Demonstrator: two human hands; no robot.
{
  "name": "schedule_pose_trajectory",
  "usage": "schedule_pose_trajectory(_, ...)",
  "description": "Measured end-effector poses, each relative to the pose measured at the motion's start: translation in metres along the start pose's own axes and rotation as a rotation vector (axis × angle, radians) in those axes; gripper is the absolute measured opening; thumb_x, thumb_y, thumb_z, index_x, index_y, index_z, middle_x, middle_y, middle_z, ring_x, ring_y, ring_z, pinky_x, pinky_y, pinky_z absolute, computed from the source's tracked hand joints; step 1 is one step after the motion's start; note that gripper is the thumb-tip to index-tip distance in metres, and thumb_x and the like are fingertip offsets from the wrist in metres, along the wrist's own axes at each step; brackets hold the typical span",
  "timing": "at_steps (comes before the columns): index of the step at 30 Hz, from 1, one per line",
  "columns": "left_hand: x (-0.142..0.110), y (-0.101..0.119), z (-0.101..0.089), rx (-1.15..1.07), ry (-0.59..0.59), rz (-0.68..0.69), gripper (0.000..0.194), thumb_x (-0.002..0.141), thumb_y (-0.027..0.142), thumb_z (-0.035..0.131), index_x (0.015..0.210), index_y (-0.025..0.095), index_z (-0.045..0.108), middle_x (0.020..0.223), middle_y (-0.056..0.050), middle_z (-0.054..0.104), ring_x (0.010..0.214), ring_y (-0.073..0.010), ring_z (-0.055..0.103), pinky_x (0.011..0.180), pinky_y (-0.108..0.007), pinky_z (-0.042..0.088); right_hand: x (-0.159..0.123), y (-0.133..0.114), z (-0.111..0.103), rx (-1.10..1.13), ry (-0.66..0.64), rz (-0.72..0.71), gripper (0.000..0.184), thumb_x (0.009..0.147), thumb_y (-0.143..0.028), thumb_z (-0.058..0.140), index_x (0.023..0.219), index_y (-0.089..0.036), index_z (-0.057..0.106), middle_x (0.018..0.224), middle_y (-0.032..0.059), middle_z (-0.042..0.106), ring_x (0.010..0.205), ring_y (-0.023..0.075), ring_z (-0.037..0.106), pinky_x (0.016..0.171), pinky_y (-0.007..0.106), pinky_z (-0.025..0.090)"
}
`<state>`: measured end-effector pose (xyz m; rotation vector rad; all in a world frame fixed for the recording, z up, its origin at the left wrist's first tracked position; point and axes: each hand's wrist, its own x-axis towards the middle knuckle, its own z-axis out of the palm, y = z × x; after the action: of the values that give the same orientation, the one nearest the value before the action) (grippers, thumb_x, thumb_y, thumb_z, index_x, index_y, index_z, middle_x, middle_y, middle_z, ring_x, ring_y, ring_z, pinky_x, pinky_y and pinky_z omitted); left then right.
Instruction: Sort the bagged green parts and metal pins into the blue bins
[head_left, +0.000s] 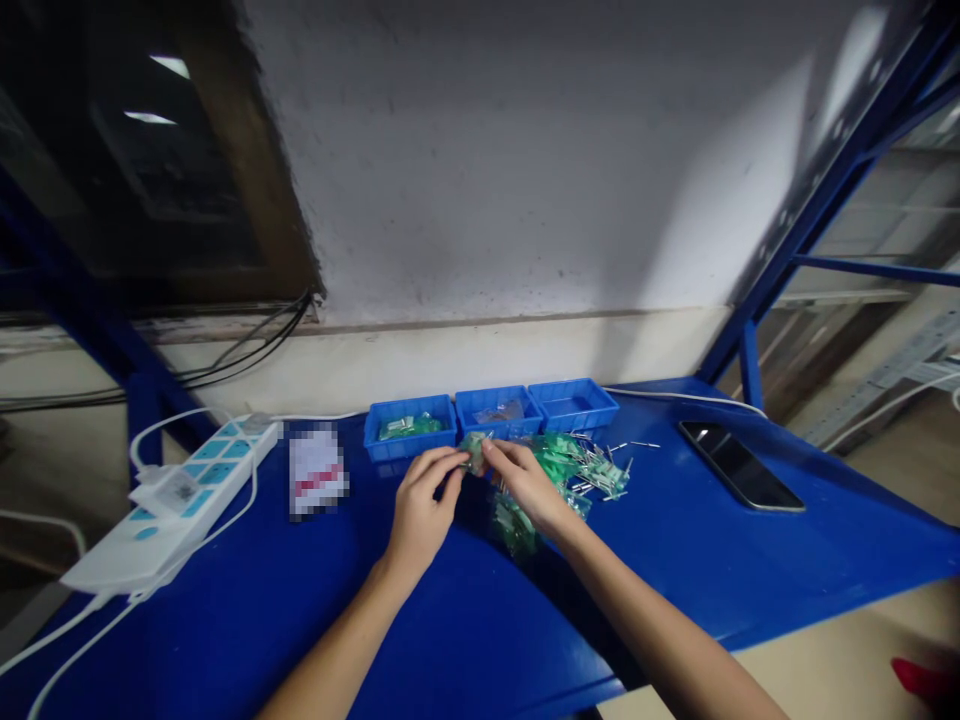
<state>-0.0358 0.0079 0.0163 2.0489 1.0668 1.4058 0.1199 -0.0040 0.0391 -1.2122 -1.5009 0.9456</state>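
Note:
My left hand (429,497) and my right hand (527,484) meet over the middle of the blue table. Between their fingertips they hold a small clear plastic bag (474,453) with pale green contents, too small to make out. Beside and behind my right hand lies a heap of green and silver pin-like parts (600,468), some loose, some in clear bags. Another bag of green parts (514,525) rests below my right hand. Just behind the hands stands a blue bin (411,448) holding green bagged pieces.
A second blue bin (465,398) holds a clear bag, and a third blue bin (574,423) stands at its right. A white power strip (180,500) with cables lies left, near a blurred card (317,470). A phone (741,465) lies right. Blue frame posts flank the table.

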Motion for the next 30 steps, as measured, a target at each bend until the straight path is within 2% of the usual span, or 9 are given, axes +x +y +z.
schedule_pose_trajectory(4, -0.001, 0.002, 0.003, 0.028, -0.041, -0.038, 0.021, 0.08, 0.029, 0.057, 0.098, 0.025, 0.067, 0.109, -0.006, 0.059, 0.107, -0.0224, 0.052, 0.089, -0.034, 0.042, 0.0, 0.003, 0.001, -0.047, 0.082, -0.072, 0.03, 0.088, -0.038, 0.046, 0.084, -0.015, 0.064, 0.068, 0.0008, 0.06, 0.061, 0.0135, 0.053, 0.057, 0.024, 0.041)
schedule_pose_trajectory(7, 0.002, -0.002, 0.004, -0.209, -0.003, -0.31, 0.029, 0.082, 0.044, 0.053, 0.092, 0.02, 0.066, 0.099, -0.008, 0.061, 0.096, -0.0216, 0.057, 0.071, -0.028, 0.045, -0.003, 0.005, 0.002, -0.271, 0.051, -0.294, 0.025, 0.088, -0.025, 0.047, 0.104, -0.02, 0.065, 0.093, 0.0046, 0.065, 0.083, 0.0171, 0.059, 0.074, 0.028, 0.045)
schedule_pose_trajectory(10, 0.006, -0.006, 0.003, -0.595, 0.03, -0.601, 0.041, 0.081, 0.052, 0.049, 0.083, 0.014, 0.062, 0.077, -0.005, 0.061, 0.069, -0.0156, 0.059, 0.052, -0.022, 0.04, -0.005, 0.01, 0.004, -0.494, -0.016, -0.467, 0.036, 0.085, -0.014, 0.048, 0.116, -0.026, 0.06, 0.113, 0.0071, 0.059, 0.102, 0.0195, 0.055, 0.089, 0.034, 0.043)
schedule_pose_trajectory(14, 0.008, -0.01, 0.002, -0.764, 0.066, -0.711, 0.033, 0.071, 0.041, 0.066, 0.086, 0.012, 0.061, 0.074, -0.002, 0.061, 0.059, -0.0109, 0.057, 0.049, -0.019, 0.037, -0.004, 0.02, 0.004, -0.628, 0.025, -0.488, 0.045, 0.083, -0.006, 0.047, 0.12, -0.028, 0.058, 0.122, 0.0104, 0.049, 0.112, 0.0234, 0.047, 0.092, 0.041, 0.042)
schedule_pose_trajectory(18, 0.006, -0.014, 0.003, -0.512, 0.043, -0.59, 0.03, 0.073, 0.036, 0.063, 0.094, 0.014, 0.063, 0.083, -0.005, 0.066, 0.069, -0.0151, 0.061, 0.057, -0.023, 0.044, -0.001, 0.023, 0.001, -0.58, 0.064, -0.405, 0.045, 0.08, -0.006, 0.049, 0.116, -0.03, 0.061, 0.124, 0.0104, 0.043, 0.116, 0.025, 0.042, 0.095, 0.044, 0.04)
schedule_pose_trajectory(22, 0.0, -0.013, 0.004, -0.103, 0.015, -0.222, 0.018, 0.081, 0.029, 0.053, 0.091, 0.017, 0.063, 0.086, -0.006, 0.067, 0.078, -0.0181, 0.062, 0.073, -0.03, 0.047, 0.0, 0.015, 0.004, -0.296, 0.074, -0.205, 0.027, 0.087, -0.028, 0.049, 0.107, -0.022, 0.066, 0.103, 0.0084, 0.055, 0.101, 0.0211, 0.053, 0.091, 0.039, 0.043)
schedule_pose_trajectory(25, -0.005, -0.009, 0.005, 0.115, -0.021, 0.023, 0.017, 0.084, 0.019, 0.046, 0.087, 0.019, 0.062, 0.089, -0.006, 0.065, 0.086, -0.019, 0.06, 0.08, -0.031, 0.044, 0.002, 0.012, 0.01, 0.04, 0.067, -0.044, 0.035, 0.089, -0.043, 0.043, 0.1, -0.017, 0.063, 0.087, 0.0048, 0.062, 0.084, 0.0176, 0.059, 0.076, 0.032, 0.049)
schedule_pose_trajectory(28, -0.008, -0.005, 0.007, 0.125, -0.05, 0.063, 0.018, 0.083, 0.016, 0.044, 0.085, 0.019, 0.061, 0.087, -0.005, 0.063, 0.086, -0.0186, 0.058, 0.08, -0.03, 0.043, 0.001, 0.012, 0.017, 0.151, 0.082, -0.048, 0.03, 0.084, -0.043, 0.051, 0.093, -0.016, 0.061, 0.082, 0.003, 0.064, 0.076, 0.0153, 0.061, 0.069, 0.026, 0.05)
schedule_pose_trajectory(30, -0.007, -0.003, 0.008, 0.015, -0.04, -0.03, 0.013, 0.082, 0.019, 0.048, 0.085, 0.019, 0.061, 0.086, -0.005, 0.063, 0.084, -0.018, 0.059, 0.079, -0.029, 0.044, -0.002, 0.01, 0.018, 0.08, 0.093, -0.114, 0.024, 0.083, -0.038, 0.053, 0.092, -0.016, 0.062, 0.084, 0.003, 0.066, 0.077, 0.0149, 0.061, 0.07, 0.026, 0.049)
